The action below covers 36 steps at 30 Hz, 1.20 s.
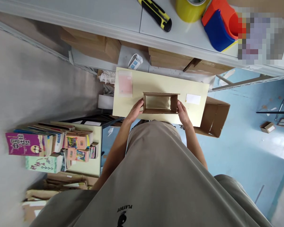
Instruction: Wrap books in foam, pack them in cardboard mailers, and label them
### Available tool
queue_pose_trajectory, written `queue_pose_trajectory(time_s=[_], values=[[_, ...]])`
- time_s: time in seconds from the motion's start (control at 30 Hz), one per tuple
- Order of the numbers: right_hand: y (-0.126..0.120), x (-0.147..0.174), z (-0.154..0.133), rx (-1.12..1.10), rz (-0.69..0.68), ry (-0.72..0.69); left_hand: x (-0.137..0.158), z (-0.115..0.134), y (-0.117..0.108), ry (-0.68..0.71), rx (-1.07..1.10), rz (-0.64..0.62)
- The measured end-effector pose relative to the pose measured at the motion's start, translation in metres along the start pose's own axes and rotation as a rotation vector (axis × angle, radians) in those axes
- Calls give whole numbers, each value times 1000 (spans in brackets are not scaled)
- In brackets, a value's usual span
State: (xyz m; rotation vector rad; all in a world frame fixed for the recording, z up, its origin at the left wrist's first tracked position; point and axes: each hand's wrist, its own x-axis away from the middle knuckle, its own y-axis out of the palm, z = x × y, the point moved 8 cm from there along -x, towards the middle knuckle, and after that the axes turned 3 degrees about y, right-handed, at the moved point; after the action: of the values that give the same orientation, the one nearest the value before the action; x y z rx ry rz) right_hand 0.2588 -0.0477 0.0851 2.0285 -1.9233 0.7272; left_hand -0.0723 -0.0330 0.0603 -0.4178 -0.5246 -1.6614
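An open-topped cardboard box (pixel 160 111) is between my two hands at the pale yellow table. Inside its brown walls a pale surface shows; whether that is a bottom or the tabletop I cannot tell. My left hand (pixel 135 111) grips the left end, thumb along the upper edge. At the opposite end my right hand (pixel 183 114) holds the short wall, its fingers partly hidden. A pinkish sheet (pixel 125 83) lies on the table (pixel 156 78) to the left, and a small white slip (pixel 193 99) is to the right.
Above the table runs a grey shelf (pixel 113 15) with a utility knife (pixel 157 15), yellow tape (pixel 190 11) and an orange-and-blue tape dispenser (pixel 219 30). A power strip (pixel 135 62) sits underneath. Stacked books (pixel 26 144) stand left; a large open carton (pixel 215 116) is at right.
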Motion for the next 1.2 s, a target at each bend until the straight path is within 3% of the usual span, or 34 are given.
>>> queue_pose_trajectory(time_s=[0.1, 0.3, 0.4, 0.63, 0.83, 0.97, 1.03, 1.2], values=[[-5, 2, 7, -68, 61, 38, -3, 10, -10, 38, -59, 11], [6, -2, 6, -53, 23, -63, -22, 25, -17, 183, -165, -48], [5, -10, 16, -47, 106, -44, -33, 23, -17, 209, -196, -67], [-12, 0, 15, -20, 219, -79, -25, 29, -35, 284, -339, 51], [-16, 35, -9, 126, 40, -145, 8, 45, -38, 322, -616, -227], [-12, 39, -12, 160, -46, -116, 13, 45, -29, 264, -631, -362], [-15, 34, -13, 200, 16, -128, 8, 46, -22, 274, -604, -312], [-21, 16, -17, 288, 238, -162, -8, 52, -16, 330, -571, 6]])
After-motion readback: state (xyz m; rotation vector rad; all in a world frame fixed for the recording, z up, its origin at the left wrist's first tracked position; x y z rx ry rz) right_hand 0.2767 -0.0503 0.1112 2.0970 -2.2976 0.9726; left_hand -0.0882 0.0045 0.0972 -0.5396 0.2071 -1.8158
